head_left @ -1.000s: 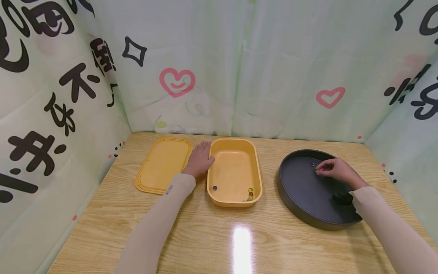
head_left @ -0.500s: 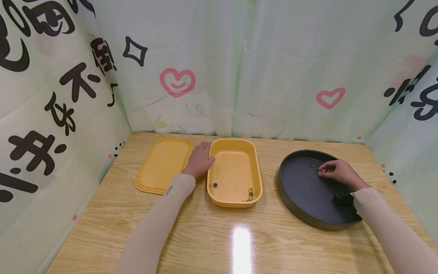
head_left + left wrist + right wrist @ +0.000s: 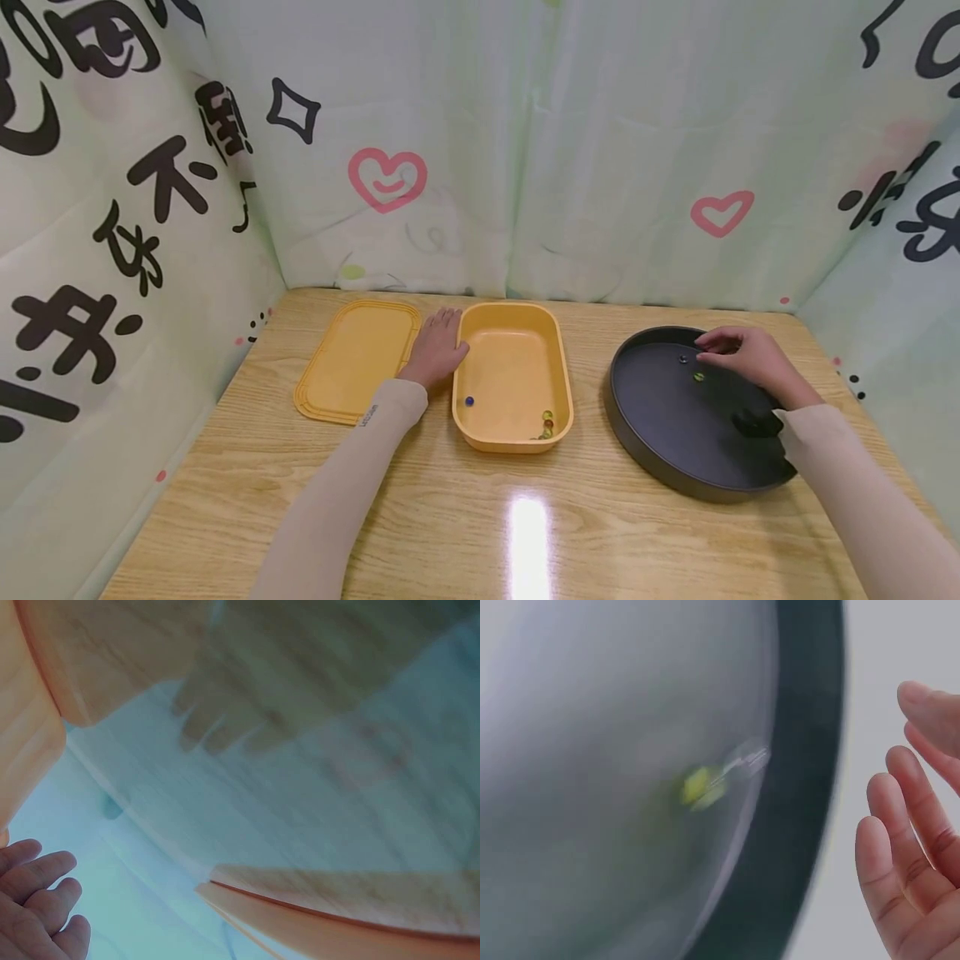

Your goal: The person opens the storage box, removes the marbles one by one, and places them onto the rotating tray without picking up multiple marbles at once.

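Note:
My left hand [image 3: 435,348] lies against the left wall of a yellow plastic box [image 3: 513,367], its fingers extended and its thumb touching the rim. Inside the box are a blue marble [image 3: 469,402] near the left wall and several yellowish and reddish marbles [image 3: 547,423] in the front right corner. Over the dark round pan [image 3: 660,425], my right hand [image 3: 753,360] hovers with thumb and fingers apart, holding nothing. Just below its fingertips a yellow-green marble [image 3: 699,377] sits on the pan's floor. A clear marble [image 3: 682,359] is close by; the right wrist view shows both blurred.
Left of the box lies a flat yellow lid [image 3: 360,362], partly behind my left hand. A printed curtain [image 3: 600,167] stands along the back and sides of the wooden table [image 3: 420,517]. Black wrist gear [image 3: 756,423] hangs under my right wrist.
My right hand has let go of the yellow-green marble and lifted slightly up and away from it. The blue marble has rolled a little farther back in the box. My left hand stays put.

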`<state>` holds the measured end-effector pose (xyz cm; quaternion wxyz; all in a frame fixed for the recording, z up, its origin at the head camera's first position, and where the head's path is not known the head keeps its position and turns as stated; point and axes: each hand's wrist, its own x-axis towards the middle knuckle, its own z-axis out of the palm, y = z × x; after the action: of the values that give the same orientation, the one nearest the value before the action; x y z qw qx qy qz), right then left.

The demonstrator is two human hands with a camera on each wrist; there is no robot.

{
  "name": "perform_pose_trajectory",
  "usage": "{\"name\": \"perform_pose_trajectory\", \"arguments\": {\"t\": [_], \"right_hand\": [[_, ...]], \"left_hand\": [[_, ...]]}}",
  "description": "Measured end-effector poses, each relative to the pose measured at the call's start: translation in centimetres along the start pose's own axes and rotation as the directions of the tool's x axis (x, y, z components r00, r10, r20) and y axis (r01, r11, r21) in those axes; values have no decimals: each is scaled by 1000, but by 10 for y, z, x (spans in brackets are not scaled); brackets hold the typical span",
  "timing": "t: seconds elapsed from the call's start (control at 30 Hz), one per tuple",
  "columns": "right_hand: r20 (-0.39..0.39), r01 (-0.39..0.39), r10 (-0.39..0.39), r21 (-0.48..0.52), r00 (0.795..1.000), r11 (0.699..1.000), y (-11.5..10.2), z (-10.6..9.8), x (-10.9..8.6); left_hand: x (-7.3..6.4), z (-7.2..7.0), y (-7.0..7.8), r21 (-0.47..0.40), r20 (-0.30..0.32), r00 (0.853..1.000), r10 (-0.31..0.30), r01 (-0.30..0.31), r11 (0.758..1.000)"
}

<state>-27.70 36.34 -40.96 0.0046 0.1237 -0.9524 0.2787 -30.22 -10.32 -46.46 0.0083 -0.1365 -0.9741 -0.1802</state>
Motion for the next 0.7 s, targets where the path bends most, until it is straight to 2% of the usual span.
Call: {"name": "perform_pose_trajectory", "arguments": {"t": [0.13,0.3,0.5,0.7], "right_hand": [[-49,76,-75,3,996,997,-28,-3,8],[-29,162,-160,71,987,984,-72,1,18],[37,201,-208,143,977,969,-118,16,34],[128,207,-248,269,960,941,-148,43,50]], "left_hand": [[0,-1,-1,-9,2,1000,-4,4,1000],[0,-2,-1,8,11,1000,-7,7,1000],[1,-2,0,4,12,1000,-2,2,1000],[0,-1,0,3,-1,1000,4,-4,1000]]}}
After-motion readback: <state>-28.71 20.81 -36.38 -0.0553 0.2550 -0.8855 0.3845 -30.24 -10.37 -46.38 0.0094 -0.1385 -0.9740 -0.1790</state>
